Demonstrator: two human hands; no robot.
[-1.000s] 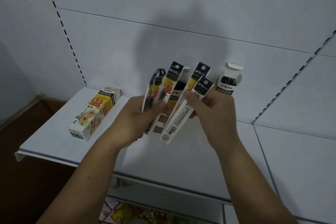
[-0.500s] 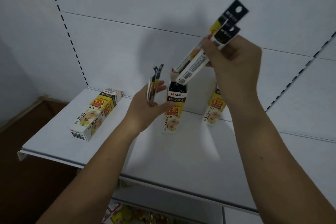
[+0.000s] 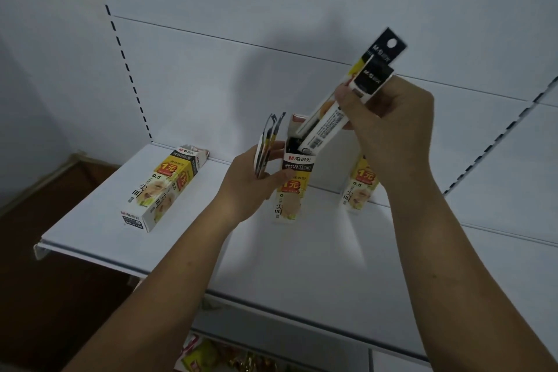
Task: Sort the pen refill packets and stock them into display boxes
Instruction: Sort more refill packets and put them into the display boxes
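Right fingers (image 3: 347,100): curled round two refill packets (image 3: 330,124), pinching them just below their black header cards. The packets are tilted, headers up and to the right. Their lower ends are at the open mouth of the middle display box (image 3: 294,181); how deep they sit cannot be told. The right hand (image 3: 392,133) is raised above the shelf (image 3: 120,244).

Left fingers (image 3: 271,180): closed on a small bunch of packets (image 3: 266,142), held upright and seen edge-on; the count cannot be told. The left hand (image 3: 247,187) is just beside the middle display box, thumb at its left face; firm contact cannot be confirmed.

Middle display box: upright on the shelf, top flap open, dark contents visible inside.

Right display box (image 3: 359,187): upright against the back panel (image 3: 271,9), partly hidden behind the right forearm.

Left display box (image 3: 163,187): lying flat, well apart from the others, near the shelf's left end.

Coloured goods (image 3: 211,356) show on a lower level.
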